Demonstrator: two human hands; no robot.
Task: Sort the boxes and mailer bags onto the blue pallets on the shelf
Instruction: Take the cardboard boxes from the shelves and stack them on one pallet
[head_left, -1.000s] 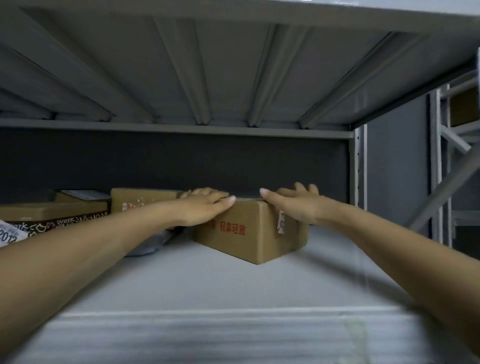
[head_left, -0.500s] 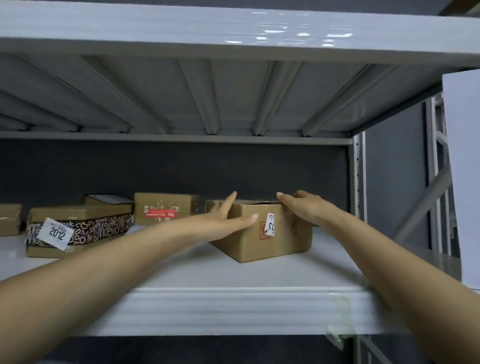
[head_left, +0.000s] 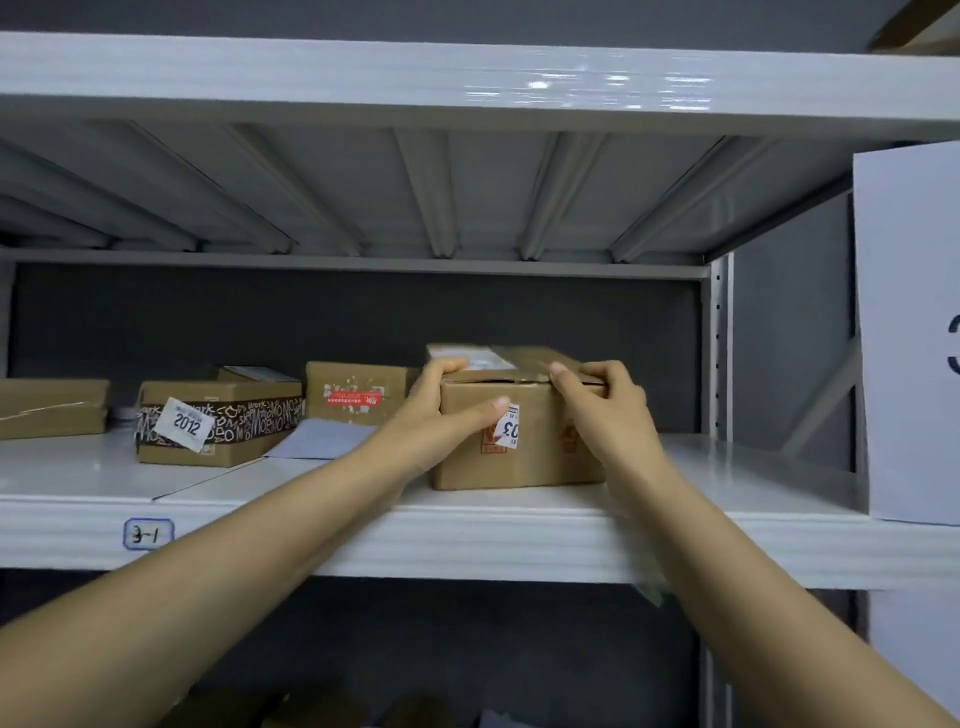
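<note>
A brown cardboard box (head_left: 524, 457) with a white "03" sticker sits near the front edge of the white shelf (head_left: 467, 540). My left hand (head_left: 447, 410) grips its left top corner, thumb on the front face. My right hand (head_left: 602, 400) clasps its right top edge. Further left on the same shelf stand a box with patterned black tape and a "2012" label (head_left: 218, 431), a box with a red sticker (head_left: 358, 397), and a flat box (head_left: 52, 408) at the far left. A grey mailer bag (head_left: 317, 441) lies between them. No blue pallet is visible.
The shelf above (head_left: 467, 78) hangs low over the boxes. A steel upright (head_left: 719, 353) closes the bay on the right, and a white sign (head_left: 909, 332) stands beside it. A "3-1" label (head_left: 148, 534) marks the shelf front. The shelf below holds dim, indistinct parcels.
The view has pulled back and dropped. The box has come forward to the shelf's front edge, and both hands have closed onto its top corners.
</note>
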